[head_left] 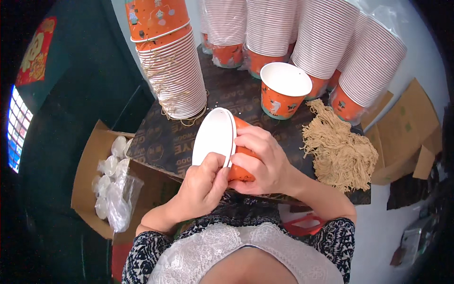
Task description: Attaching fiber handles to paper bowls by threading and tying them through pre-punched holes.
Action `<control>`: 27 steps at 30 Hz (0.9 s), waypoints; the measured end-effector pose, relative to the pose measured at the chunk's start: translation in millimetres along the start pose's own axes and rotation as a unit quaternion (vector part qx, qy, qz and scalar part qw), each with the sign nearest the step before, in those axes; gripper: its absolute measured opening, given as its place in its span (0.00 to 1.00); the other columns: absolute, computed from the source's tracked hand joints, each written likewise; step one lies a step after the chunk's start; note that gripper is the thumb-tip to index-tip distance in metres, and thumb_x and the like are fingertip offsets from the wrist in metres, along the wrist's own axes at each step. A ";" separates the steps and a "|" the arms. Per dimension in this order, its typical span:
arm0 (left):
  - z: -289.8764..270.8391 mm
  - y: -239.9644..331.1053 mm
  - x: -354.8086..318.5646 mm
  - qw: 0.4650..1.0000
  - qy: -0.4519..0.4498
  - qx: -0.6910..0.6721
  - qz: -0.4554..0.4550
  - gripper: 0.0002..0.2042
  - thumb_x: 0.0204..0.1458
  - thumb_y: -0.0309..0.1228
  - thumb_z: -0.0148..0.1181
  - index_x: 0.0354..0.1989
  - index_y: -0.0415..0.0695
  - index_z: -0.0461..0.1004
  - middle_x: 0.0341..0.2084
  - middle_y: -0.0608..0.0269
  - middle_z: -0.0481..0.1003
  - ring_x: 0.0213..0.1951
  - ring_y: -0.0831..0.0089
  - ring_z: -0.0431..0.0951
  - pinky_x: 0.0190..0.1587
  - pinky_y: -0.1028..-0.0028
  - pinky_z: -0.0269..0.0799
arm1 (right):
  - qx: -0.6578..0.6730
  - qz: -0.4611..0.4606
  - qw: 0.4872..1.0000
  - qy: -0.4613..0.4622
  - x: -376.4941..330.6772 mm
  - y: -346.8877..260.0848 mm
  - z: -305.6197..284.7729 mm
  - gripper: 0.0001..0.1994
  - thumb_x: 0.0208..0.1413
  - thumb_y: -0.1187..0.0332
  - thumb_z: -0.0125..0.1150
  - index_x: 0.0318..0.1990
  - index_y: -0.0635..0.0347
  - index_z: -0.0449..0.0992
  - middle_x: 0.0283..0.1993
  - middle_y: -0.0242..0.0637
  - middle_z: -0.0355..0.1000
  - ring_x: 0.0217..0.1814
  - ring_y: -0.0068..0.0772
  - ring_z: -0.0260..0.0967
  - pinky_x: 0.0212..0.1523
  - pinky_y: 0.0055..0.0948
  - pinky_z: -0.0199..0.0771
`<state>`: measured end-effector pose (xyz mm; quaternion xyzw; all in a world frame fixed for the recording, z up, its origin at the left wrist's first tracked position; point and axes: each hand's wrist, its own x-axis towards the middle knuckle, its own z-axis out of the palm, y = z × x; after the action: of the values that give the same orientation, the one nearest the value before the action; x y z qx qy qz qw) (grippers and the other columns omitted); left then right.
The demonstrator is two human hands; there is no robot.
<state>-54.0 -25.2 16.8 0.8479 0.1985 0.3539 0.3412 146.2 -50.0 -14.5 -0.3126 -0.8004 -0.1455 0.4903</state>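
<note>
Nearest the lens: white lace front (189,251) and black-and-white patterned sleeves (146,251). Fingers: left hand (201,189) pinching the near rim of the held cup (213,137) with the thumb and bent fingers; right hand (265,161) wrapped round its orange side, fingers curled, also gripping. Held cup tilted, white mouth toward the left, near the front edge of the dark worktop (227,92). Second white rim close against the first; one cup or two nested, cannot tell.

Room: bare worktop from the left front corner inward to the held cup, and back between the tall stack (175,75) and the loose cup (279,94). Smaller bare patch right of the hands, ending at the tan string heap (340,151), close to the right edge.

Counts: loose cup, one, mouth up. Tall stack, one, at the left edge, mouths down, tan strands (153,71) across its rims. Wrapped stacks (267,33), four in front, parts of at least three behind. String heap, one.

Surroundings: rear edge blocked by wrapped stacks. Open carton (87,189) below the left front corner, with clear plastic pieces (111,165) and a clear bag (123,203). Cardboard (404,128) beyond the right edge. Red item (305,225) below the front edge, partly hidden.
</note>
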 end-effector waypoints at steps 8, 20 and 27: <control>3.0 2.1 0.6 0.999 -0.016 -0.040 -0.008 0.03 0.60 0.21 0.52 0.40 0.36 0.69 0.21 0.56 0.75 0.25 0.66 0.80 0.28 0.71 0.73 | -0.025 -0.016 0.999 -0.033 14.3 -6.6 -19.0 0.20 0.32 0.62 0.73 0.37 0.49 0.74 0.47 0.37 0.63 0.52 0.45 0.62 0.51 0.46 0.70; -9.8 -7.5 -8.3 0.999 -0.027 0.009 0.039 0.04 0.56 0.21 0.57 0.39 0.38 0.71 0.18 0.54 0.75 0.21 0.60 0.80 0.24 0.68 0.72 | -0.087 -0.012 0.995 -0.049 15.8 -26.1 -16.6 0.15 0.40 0.62 0.69 0.36 0.49 0.72 0.42 0.30 0.66 0.50 0.36 0.62 0.50 0.40 0.60; -25.3 -26.4 15.4 0.994 0.074 0.017 0.080 0.12 0.53 0.17 0.51 0.46 0.35 0.74 0.46 0.50 0.77 0.49 0.62 0.78 0.51 0.65 0.73 | -0.083 -0.129 0.986 -0.072 -3.6 -36.9 -14.3 0.07 0.44 0.67 0.62 0.33 0.50 0.72 0.39 0.29 0.68 0.50 0.30 0.66 0.50 0.34 0.64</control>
<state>-64.8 12.9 18.1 0.8382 0.1609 0.4385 0.2814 133.4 -87.2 -8.1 -0.2564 -0.8524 -0.2504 0.3806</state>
